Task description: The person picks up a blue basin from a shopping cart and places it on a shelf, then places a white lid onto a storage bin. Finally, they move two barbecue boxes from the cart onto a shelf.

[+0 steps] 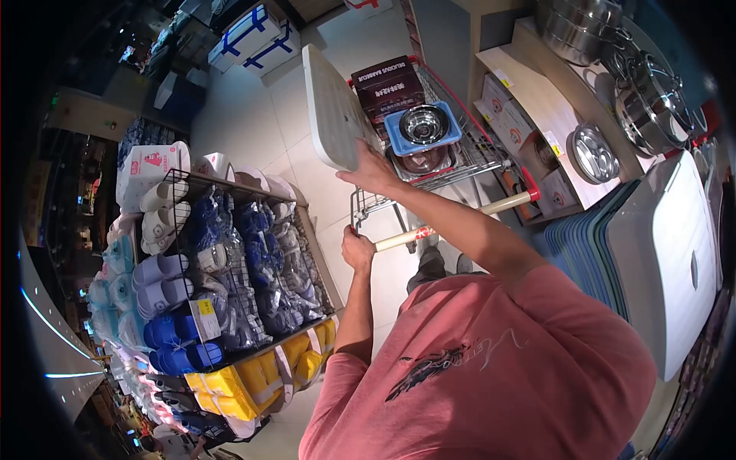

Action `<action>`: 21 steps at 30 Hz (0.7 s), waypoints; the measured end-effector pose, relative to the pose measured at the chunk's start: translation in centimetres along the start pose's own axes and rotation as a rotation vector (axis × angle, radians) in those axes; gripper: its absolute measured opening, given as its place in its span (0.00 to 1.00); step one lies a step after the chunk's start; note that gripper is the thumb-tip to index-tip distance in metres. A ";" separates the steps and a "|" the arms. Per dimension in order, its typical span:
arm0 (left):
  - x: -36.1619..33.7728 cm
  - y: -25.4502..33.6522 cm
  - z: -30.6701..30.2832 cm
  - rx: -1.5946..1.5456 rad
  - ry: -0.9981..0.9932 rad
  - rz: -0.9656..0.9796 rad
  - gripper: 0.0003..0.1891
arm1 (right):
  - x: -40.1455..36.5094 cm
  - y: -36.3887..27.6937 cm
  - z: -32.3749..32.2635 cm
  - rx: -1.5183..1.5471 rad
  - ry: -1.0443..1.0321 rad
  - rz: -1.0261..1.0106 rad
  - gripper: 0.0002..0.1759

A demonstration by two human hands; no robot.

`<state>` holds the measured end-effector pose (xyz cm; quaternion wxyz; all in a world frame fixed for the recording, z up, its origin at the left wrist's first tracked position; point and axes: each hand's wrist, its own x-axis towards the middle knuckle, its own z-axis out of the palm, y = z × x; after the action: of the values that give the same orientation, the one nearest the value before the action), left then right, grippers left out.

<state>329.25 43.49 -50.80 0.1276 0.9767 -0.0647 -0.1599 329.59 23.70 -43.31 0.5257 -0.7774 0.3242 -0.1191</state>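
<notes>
My left hand [358,249] is wrapped round the left end of the cart handle [475,208], a pale bar with red ends. My right hand [372,169] grips the lower right edge of a large white board [323,107] with rounded corners. The board stands tilted on edge along the cart's left side. Inside the shopping cart [491,142] are dark red boxes [387,88] lettered "Delicious Barbecue". Nearer to me lies a blue tray [452,123] carrying a shiny metal bowl [424,125]. Part of my right fingers is hidden by the board.
To the left stands a wire rack of slippers [161,280] with yellow packs [230,391] below. On the right, shelves hold steel pots [579,27] and stacked boards or trays [586,241]. White boxes with blue straps [249,38] sit on the floor ahead.
</notes>
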 end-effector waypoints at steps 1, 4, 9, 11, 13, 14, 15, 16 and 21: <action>0.3 0.2 -0.2 -0.008 -0.022 -0.002 0.16 | 1.1 -0.9 1.6 -0.024 0.019 0.010 0.48; 1.4 1.1 -0.1 -0.072 -0.077 0.032 0.17 | 4.5 -3.7 4.1 -0.028 0.039 0.125 0.47; 4.1 2.6 0.1 -0.166 -0.096 0.062 0.17 | 11.9 -2.3 6.9 -0.029 0.112 0.192 0.30; 5.0 3.2 0.0 -0.194 -0.129 0.075 0.17 | 13.6 -2.7 6.3 -0.039 0.294 0.146 0.19; 6.3 3.6 0.4 -0.207 -0.102 0.114 0.16 | 15.4 -4.9 4.5 -0.048 0.337 0.146 0.18; 7.1 3.7 1.2 -0.203 -0.129 0.102 0.15 | 16.3 -5.8 3.6 -0.041 0.370 0.105 0.17; 7.4 3.7 1.2 -0.206 -0.156 0.108 0.15 | 16.4 -7.5 2.1 -0.039 0.421 0.059 0.17; 8.2 3.5 1.8 -0.244 -0.150 0.135 0.14 | 16.9 -8.9 0.6 -0.036 0.466 0.022 0.16; 14.3 5.2 2.5 -0.387 -0.078 0.302 0.30 | 15.1 -15.1 -10.4 0.041 0.613 -0.135 0.20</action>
<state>341.42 35.56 -55.86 0.3319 0.9065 -0.1830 -0.1859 341.32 10.11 -27.81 0.4099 -0.7144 0.4128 -0.3888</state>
